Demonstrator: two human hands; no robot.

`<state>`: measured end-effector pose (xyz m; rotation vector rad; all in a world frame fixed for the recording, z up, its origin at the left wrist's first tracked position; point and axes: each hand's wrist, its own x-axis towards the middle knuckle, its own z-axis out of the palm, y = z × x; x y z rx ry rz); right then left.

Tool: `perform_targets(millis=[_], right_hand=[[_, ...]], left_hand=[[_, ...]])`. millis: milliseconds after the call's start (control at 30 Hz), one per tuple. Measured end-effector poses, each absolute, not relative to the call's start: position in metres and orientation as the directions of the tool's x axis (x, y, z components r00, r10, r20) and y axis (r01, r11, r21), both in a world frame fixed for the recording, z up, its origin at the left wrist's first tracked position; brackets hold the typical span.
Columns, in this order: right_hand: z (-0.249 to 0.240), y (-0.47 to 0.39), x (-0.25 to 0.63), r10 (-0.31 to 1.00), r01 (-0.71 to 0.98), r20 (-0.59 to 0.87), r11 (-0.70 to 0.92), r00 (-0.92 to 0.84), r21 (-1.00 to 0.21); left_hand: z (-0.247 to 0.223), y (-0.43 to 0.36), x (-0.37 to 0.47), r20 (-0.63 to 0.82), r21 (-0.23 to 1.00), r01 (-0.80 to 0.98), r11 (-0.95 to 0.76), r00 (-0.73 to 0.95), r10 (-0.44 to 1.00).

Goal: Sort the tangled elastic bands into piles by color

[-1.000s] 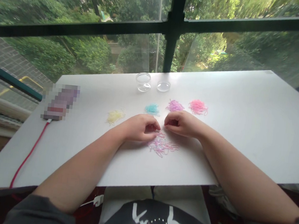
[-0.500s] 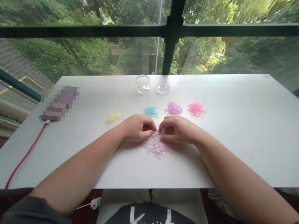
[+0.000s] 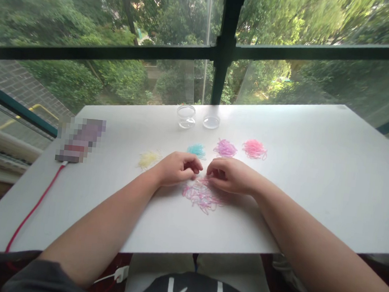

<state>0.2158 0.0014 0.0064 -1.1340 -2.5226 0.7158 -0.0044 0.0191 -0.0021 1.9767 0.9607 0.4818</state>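
A loose mixed pile of pink, purple and pale bands [image 3: 204,196] lies on the white table in front of me. My left hand [image 3: 181,168] is at the pile's upper left edge, thumb and index finger apart, with nothing visible between them. My right hand [image 3: 226,174] is at the upper right edge, its fingers curled together; whatever is between the fingertips is too small to make out. Beyond the hands lie a teal pile [image 3: 197,150], a purple pile [image 3: 225,148] and a pink pile [image 3: 254,149]. A pale yellow pile [image 3: 148,159] lies left of my left hand.
A clear round container [image 3: 186,116] and a clear shallow lid or dish [image 3: 211,122] stand near the table's far edge. At the left is a blurred phone-like object [image 3: 81,140] with a red cable [image 3: 37,204]. Windows rise behind the white table [image 3: 315,176].
My left thumb and index finger have parted and drawn slightly back from the mixed pile. The whole view has shifted, with the table appearing lower in the picture.
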Motion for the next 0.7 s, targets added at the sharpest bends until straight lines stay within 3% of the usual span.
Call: perform_targets(millis=[533,700], right_hand=[[-0.006,0.004,0.207,0.757,0.586,0.089,0.569,-0.648,-0.577],[-0.008,0.005,0.207,0.797,0.645,0.047,0.52,-0.602,-0.559]], left_hand=[[-0.005,0.012,0.0,0.017,0.753,0.496,-0.432,0.643,0.766],[-0.01,0.01,0.001,0.041,0.735,0.496,-0.463,0.649,0.76]])
